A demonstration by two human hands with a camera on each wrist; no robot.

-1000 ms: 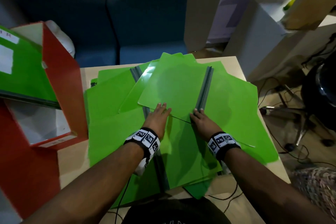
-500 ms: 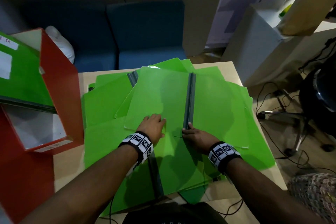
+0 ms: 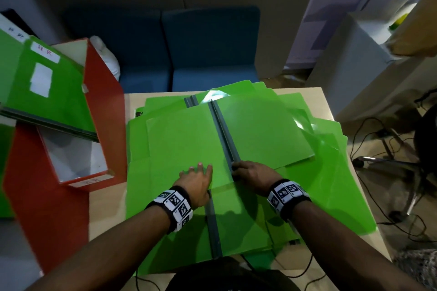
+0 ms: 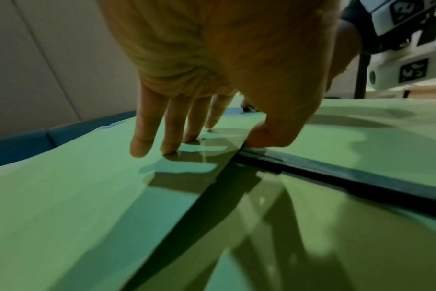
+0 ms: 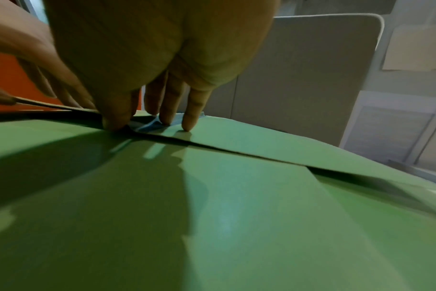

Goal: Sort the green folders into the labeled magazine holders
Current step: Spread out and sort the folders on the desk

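Observation:
Several green folders point(image 3: 331, 184) lie fanned over the small table point(image 3: 314, 95). The top folder point(image 3: 184, 139) is spread flat with its grey spine point(image 3: 222, 132) running away from me. My left hand point(image 3: 196, 177) point(image 4: 207, 137) lies on its left flap with straight fingers and the thumb at the near edge. My right hand point(image 3: 248, 171) point(image 5: 149, 122) pinches the near end of the spine, thumb at the slightly lifted edge and fingertips on top. At the left stands a red magazine holder point(image 3: 104, 106) marked HR, with HR-labelled green folders point(image 3: 54, 92) leaning in it.
A second red holder point(image 3: 47, 220) stands nearer at the left. Blue seats point(image 3: 208, 49) are behind the table. A white cabinet point(image 3: 350, 73) is to the right, with cables and a chair base point(image 3: 390, 165) on the floor there.
The top folder has turned anticlockwise and slid left and towards me under both hands. Its spine now leans the other way.

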